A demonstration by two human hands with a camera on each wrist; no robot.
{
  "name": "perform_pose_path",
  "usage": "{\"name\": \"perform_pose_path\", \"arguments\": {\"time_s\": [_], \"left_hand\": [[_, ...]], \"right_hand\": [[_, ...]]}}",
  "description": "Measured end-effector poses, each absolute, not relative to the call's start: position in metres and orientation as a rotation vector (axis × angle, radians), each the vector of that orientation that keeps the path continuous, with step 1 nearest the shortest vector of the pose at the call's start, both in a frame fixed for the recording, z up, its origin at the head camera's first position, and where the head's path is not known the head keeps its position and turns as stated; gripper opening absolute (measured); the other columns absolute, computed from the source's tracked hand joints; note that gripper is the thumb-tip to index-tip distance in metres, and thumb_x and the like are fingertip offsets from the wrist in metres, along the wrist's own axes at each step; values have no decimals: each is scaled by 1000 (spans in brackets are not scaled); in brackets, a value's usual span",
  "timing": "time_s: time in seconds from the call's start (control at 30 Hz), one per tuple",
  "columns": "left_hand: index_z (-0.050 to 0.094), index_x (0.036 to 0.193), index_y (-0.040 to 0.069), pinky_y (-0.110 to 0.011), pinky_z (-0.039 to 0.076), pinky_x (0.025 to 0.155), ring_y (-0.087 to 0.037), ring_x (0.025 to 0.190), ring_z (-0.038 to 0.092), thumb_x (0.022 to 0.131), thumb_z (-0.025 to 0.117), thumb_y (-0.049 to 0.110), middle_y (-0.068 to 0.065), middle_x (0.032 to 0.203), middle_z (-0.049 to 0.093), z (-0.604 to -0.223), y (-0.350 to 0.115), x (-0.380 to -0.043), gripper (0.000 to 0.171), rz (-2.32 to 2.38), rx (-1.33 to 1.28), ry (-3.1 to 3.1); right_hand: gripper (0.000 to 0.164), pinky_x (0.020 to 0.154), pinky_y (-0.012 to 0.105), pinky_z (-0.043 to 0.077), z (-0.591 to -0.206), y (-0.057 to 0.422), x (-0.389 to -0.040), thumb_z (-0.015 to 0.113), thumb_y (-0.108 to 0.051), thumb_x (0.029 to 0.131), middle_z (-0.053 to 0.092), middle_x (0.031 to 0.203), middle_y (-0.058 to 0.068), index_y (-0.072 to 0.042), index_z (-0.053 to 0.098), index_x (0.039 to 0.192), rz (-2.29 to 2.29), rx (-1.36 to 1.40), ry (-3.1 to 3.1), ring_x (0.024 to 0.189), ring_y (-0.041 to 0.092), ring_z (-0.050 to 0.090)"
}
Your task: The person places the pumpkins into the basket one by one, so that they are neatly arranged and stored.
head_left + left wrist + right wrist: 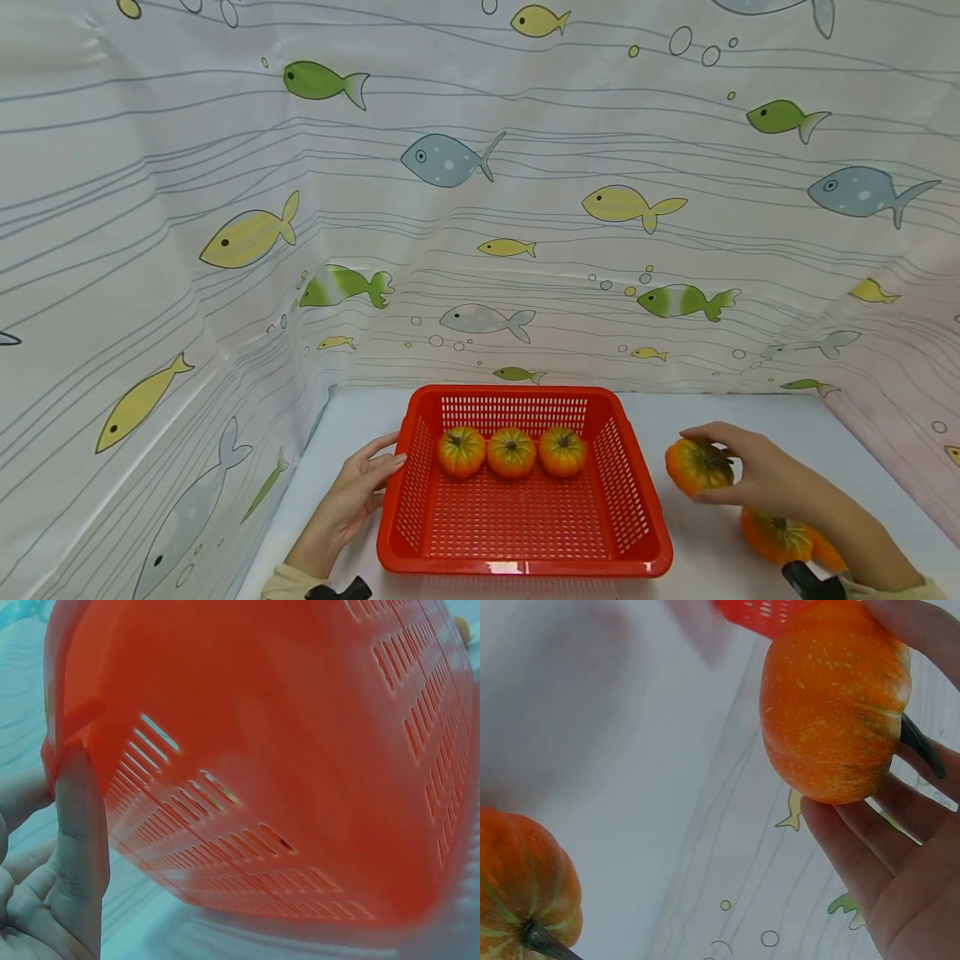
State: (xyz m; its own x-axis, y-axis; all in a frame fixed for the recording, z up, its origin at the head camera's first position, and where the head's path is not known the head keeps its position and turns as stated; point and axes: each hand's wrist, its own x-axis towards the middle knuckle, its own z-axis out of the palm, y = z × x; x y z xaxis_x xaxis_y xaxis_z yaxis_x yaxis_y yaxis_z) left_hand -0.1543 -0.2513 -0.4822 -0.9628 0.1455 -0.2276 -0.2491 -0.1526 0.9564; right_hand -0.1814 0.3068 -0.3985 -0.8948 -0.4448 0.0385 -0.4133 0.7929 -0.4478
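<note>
A red plastic basket [517, 533] with slotted walls stands on the white table. Three small orange pumpkins sit in a row inside it, the middle pumpkin [512, 453] between the other two. At the basket's left side, my left hand [352, 492] pinches the rim between thumb and fingers, as the left wrist view shows close up. To the right of the basket, my right hand [757, 467] grips another small pumpkin [832, 705] with a dark stem, lifted off the table. Below the right forearm lies a further pumpkin [772, 537].
Beside that pumpkin, another orange pumpkin [825, 550] is partly hidden by the right forearm. A white curtain [555, 250] printed with fish hangs behind and along both sides of the table [712, 542].
</note>
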Motion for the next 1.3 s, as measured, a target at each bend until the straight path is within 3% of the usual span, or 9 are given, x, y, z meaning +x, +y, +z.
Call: {"name": "perform_pose_path", "arguments": {"time_s": [0.6,0.9,1.03,1.3], "left_hand": [[27,160,4,-24,63,74,-9,89,75,104,62,21,3,109,75,-482,-250,-154,68,2209,-110,1832],[24,161,4,-27,64,77,-10,92,76,105,61,22,3,110,75,-484,-251,-154,69,2209,-91,1827],[27,160,5,-26,64,75,-10,90,76,104,62,22,3,110,75,-484,-251,-154,68,2211,-115,1833],[26,161,5,-27,64,78,-11,93,76,105,61,22,3,112,75,-484,-252,-154,68,2201,-103,1839]], "right_hand": [[73,88,23,59,-382,291,-187,90,-52,73,69,126,-11,-22,63,133,-716,-810,2900,113,5,62],[71,89,36,63,-372,274,-191,90,-51,74,69,127,-8,-23,63,133,-736,-871,2864,114,16,65],[72,89,35,63,-367,266,-192,89,-51,75,68,130,-4,-20,63,135,-724,-899,2828,115,21,65],[73,87,31,62,-363,250,-197,90,-49,76,67,130,-4,-18,62,136,-720,-932,2752,113,18,64]]}}
